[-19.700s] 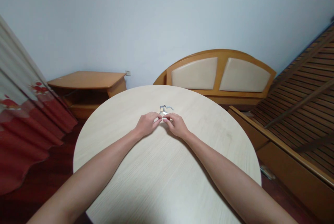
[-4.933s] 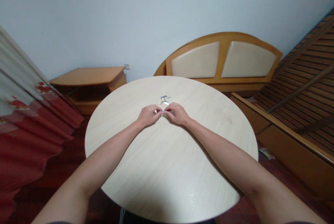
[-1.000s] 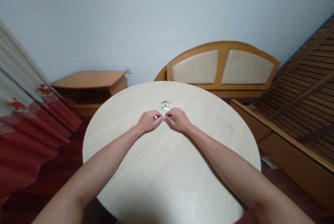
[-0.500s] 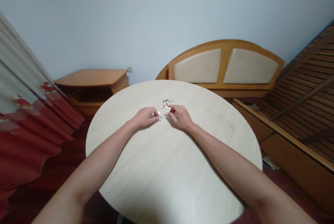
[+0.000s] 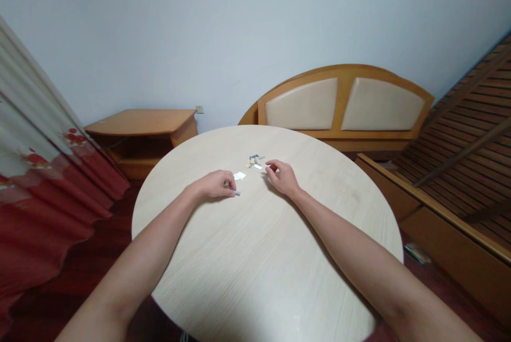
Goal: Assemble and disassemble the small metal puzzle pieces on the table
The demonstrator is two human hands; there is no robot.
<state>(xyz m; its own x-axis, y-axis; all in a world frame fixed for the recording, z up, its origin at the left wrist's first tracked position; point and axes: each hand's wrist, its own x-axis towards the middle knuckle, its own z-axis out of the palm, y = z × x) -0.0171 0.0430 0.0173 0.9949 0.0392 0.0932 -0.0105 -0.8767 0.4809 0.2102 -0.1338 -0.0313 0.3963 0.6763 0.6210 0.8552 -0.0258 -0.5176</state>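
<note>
Head view: a round pale wood-grain table stands before a padded wooden headboard, with a low wooden cabinet and a red-patterned curtain to the left. A cluster of small grey and tan pieces lies toward the table's far side. The left grip is narrow, its fingertips at a grey-blue piece; holding cannot be confirmed. A white flat piece lies just beyond. The right grip is loosely open, showing nothing held, just right of the cluster.

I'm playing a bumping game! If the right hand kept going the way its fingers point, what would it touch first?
The right hand points toward the small white piece, at the edge of the little pile of pieces on the round table. That piece probably comes first, but depth is hard to judge here.
</note>
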